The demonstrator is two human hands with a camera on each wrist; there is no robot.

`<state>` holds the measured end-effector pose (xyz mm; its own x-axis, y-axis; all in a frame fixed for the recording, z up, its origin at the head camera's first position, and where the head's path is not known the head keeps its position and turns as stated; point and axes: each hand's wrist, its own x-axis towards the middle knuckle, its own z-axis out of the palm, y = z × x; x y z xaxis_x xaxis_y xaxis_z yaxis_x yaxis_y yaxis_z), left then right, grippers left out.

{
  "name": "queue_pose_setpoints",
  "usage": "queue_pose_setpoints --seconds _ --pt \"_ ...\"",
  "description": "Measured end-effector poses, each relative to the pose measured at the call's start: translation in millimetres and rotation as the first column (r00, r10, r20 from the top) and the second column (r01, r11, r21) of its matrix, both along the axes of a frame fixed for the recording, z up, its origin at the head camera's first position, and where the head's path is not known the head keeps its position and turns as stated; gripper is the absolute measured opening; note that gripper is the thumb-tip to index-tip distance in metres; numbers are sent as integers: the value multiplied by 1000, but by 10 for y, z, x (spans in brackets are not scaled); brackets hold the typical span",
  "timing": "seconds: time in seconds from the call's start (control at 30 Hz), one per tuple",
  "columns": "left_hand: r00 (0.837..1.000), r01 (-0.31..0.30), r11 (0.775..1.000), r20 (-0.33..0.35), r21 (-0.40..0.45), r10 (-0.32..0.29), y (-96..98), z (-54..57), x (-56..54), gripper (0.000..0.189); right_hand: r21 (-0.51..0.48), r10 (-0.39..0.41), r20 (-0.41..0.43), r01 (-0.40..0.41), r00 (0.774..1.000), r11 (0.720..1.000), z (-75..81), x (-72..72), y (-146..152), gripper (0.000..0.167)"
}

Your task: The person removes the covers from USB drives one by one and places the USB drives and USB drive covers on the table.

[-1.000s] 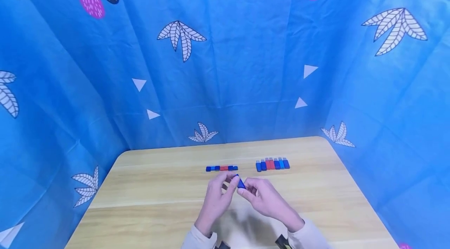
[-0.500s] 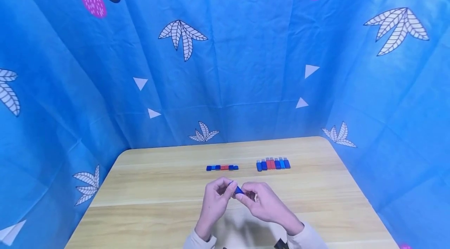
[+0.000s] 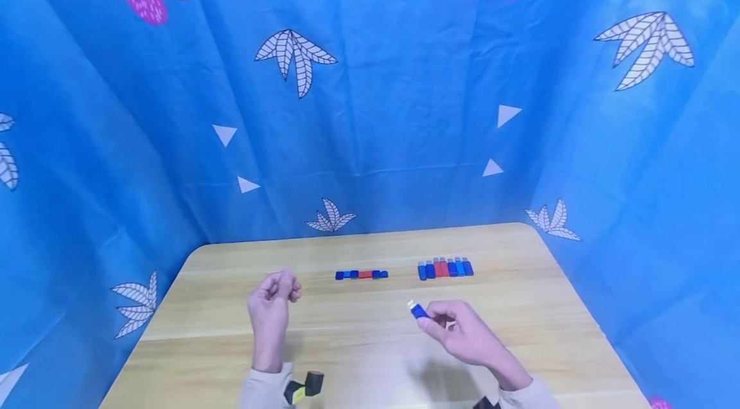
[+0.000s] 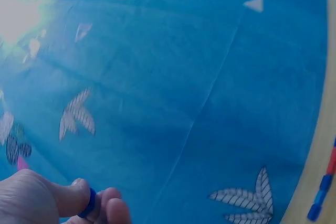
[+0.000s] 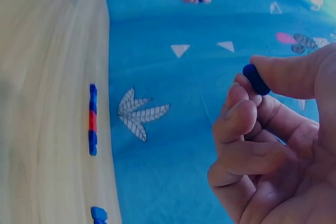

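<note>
My right hand (image 3: 468, 332) pinches a dark blue USB flash drive (image 3: 419, 311), its metal plug bare and pointing up and to the left. In the right wrist view the rounded end of the flash drive (image 5: 256, 80) shows between thumb and fingertips. Well apart on the left, my left hand (image 3: 272, 306) is raised over the table. Between its thumb and finger is a small blue cap (image 4: 90, 204), seen in the left wrist view and mostly covered by the fingers.
Behind the hands, a row of small blue and red caps (image 3: 365, 274) lies on the wooden table (image 3: 220, 319). To its right stand several uncapped blue and red flash drives (image 3: 444, 268), side by side. A blue patterned curtain (image 3: 405, 107) encloses the table's back and sides.
The hands were together on the blue flash drive. Its cap has come off: my left hand has moved left with it, while my right hand has moved slightly right, holding the drive.
</note>
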<state>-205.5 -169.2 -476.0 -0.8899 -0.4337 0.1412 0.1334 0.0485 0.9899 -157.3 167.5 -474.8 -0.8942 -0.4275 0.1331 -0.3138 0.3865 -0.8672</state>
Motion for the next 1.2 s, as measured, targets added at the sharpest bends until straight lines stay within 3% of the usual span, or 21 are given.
queue_pose_setpoints --seconds 0.1,0.2,0.4,0.83,1.07,1.2 --pt "998 61 997 6 -44 -61 34 -16 39 29 10 -69 -1 69 998 998 -6 -63 9 26" --pt "996 85 995 -6 -43 -86 121 -30 113 26 26 -126 44 125 991 992 -26 -107 -29 26" --pt "986 169 982 11 -79 -169 254 0 234 17 57 -259 141 254 955 966 -161 -182 -64 28" --pt "944 324 938 117 -125 -310 327 -72 314 21 169 -286 324 242 902 955 -573 -233 -72 23" --pt "934 351 921 127 -167 -333 364 -96 334 15 245 -325 330 252 886 936 -723 -297 -90 28" --pt "918 393 905 131 -164 -375 383 -109 348 17 306 -356 299 264 885 915 -791 -329 -93 32"
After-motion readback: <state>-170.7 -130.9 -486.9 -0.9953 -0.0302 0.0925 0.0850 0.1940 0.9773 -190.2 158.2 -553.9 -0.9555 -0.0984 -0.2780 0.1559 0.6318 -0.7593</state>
